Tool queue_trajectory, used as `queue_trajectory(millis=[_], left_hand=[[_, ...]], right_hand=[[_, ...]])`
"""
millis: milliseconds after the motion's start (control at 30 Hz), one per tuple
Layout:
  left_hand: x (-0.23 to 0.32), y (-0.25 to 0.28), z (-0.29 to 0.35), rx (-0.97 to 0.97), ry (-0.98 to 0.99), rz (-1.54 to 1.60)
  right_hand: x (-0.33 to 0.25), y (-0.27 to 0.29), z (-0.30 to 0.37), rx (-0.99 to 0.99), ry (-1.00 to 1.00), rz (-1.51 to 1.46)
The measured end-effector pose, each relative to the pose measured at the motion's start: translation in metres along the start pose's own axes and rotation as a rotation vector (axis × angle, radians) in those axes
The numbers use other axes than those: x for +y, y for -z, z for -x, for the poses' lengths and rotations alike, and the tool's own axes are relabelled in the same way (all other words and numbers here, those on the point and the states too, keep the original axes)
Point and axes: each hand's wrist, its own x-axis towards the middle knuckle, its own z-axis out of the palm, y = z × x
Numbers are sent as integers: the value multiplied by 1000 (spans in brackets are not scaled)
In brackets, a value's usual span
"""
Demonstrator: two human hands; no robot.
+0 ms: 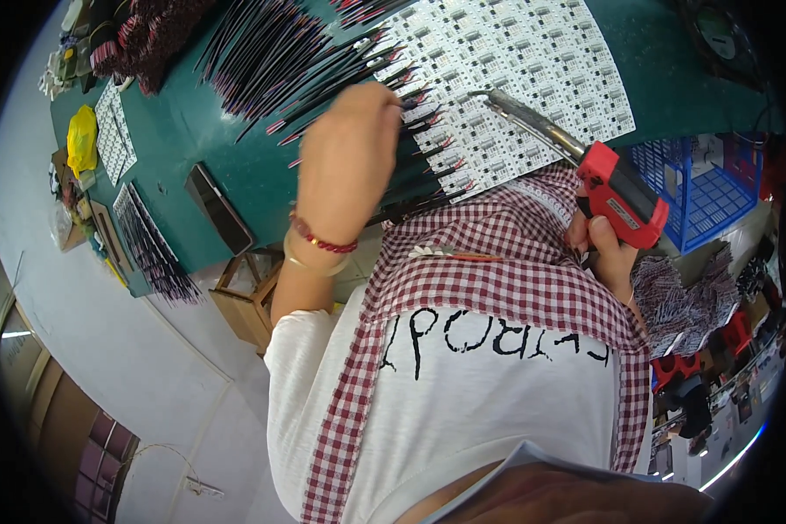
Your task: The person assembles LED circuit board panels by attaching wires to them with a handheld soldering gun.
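The right hand is closed around the red handle of the solder gun, thumb uppermost. The left hand is bent over at the wrist, fingers curled down over the wires beside the left edge of the panel. Its fingertips are hidden, so whether it pinches a wire cannot be told.

The panel, a white sheet of many small boards, lies flat on the green counter. Wires with bared or coloured ends run onto its left edge in a row; a larger bundle lies loose farther off. The gun's bent tip is over the panel, to the right of that row; contact with the boards cannot be confirmed.

Assessment: the step appears to be soldering wire ends to the boards. Good practice calls for each end to sit squarely on its pad and be held steady before heat is applied. The tip should meet pad and wire together, briefly, and lift clear without dragging. The left fingers are best placed well back along the wire. Foreseeable faults: bridged pads, a neighbouring wire nudged, or the apron, bunched against the panel's near edge, shifting the sheet.
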Motion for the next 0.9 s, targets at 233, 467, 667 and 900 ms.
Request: queue_trajectory(millis=[233, 467, 667, 900], left_hand=[[22, 6, 18, 127, -42, 202], [16, -32, 16, 35, -4, 174], [18, -29, 9, -35, -26, 62], [17, -27, 5, -72, -73, 27]], right_hand=[[-5, 4, -2, -19, 37, -1], [1, 6, 5, 4, -9, 104], [1, 6, 9, -13, -102, 154], [-4, 6, 10, -41, -126, 114]])
